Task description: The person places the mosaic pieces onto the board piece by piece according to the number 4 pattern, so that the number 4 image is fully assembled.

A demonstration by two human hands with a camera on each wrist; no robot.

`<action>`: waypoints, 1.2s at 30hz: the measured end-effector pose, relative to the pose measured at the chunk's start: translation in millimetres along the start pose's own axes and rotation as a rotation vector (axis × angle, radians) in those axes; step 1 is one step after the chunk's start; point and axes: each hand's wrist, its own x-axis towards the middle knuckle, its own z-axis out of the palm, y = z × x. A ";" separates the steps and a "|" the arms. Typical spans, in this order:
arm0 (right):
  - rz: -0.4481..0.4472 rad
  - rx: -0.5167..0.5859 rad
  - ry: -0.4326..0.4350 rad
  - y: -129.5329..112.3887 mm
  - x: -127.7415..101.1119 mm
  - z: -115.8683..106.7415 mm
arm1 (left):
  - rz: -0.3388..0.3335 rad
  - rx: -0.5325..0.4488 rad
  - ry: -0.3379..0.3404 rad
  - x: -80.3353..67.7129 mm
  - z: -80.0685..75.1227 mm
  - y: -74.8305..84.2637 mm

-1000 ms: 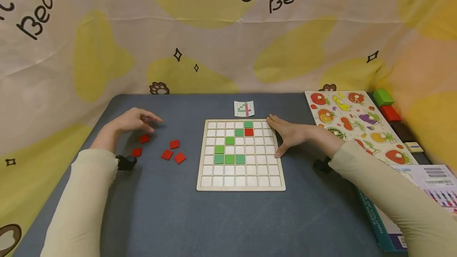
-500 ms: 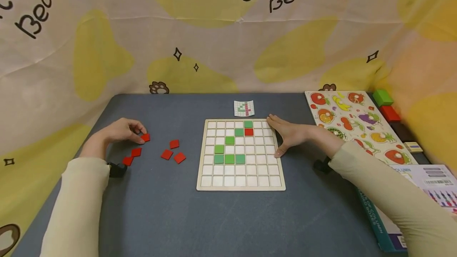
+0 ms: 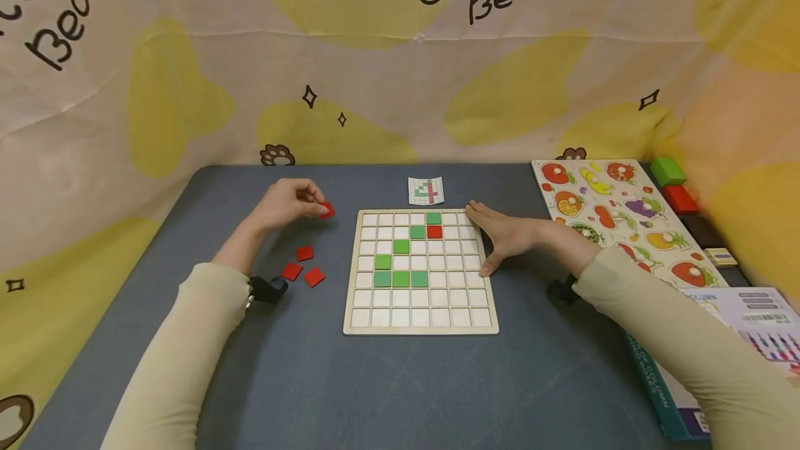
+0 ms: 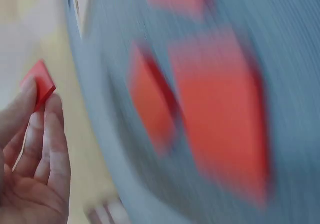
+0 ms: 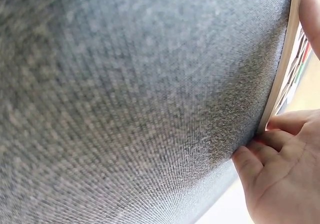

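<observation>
My left hand (image 3: pixel 287 201) pinches a red square tile (image 3: pixel 327 210) between thumb and fingertips, above the table left of the board's far corner. In the left wrist view the pinched tile (image 4: pixel 44 80) shows edge up, apart from the table. A wooden grid board (image 3: pixel 421 330) carries white squares, several green tiles (image 3: pixel 401 279) and one red tile (image 3: pixel 434 232). My right hand (image 3: pixel 509 233) lies spread against the board's right side, fingers at the far corner and thumb lower on the edge. In the right wrist view its fingertips touch the board's rim (image 5: pixel 282 67).
Three loose red tiles (image 3: pixel 304 253) lie left of the board. A small pattern card (image 3: pixel 426 191) lies behind it. On the right are a fruit puzzle board (image 3: pixel 603 224), green (image 3: pixel 667 171) and red blocks (image 3: pixel 680 198), and a box (image 3: pixel 684 394).
My left hand took hold of a red tile at the far left and carried it right, toward the board. My left forearm now covers where two other tiles lay. The right hand kept still.
</observation>
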 end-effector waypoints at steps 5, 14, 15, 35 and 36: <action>0.002 -0.006 0.000 -0.1 0.6 0.1 | 0.039 -0.056 -0.053 14.2 41.7 44.6; -0.003 0.005 -0.004 0.1 0.3 -0.3 | 0.126 0.005 -0.169 21.6 99.1 100.5; -0.001 0.005 -0.005 0.2 0.4 -0.3 | 0.137 0.012 -0.184 22.0 103.9 104.8; -0.004 0.006 0.003 2.4 -0.1 0.4 | 0.273 0.273 -0.188 22.7 138.0 125.3; -0.007 0.008 0.003 2.4 -0.1 0.6 | 0.282 0.293 -0.192 22.0 137.6 125.7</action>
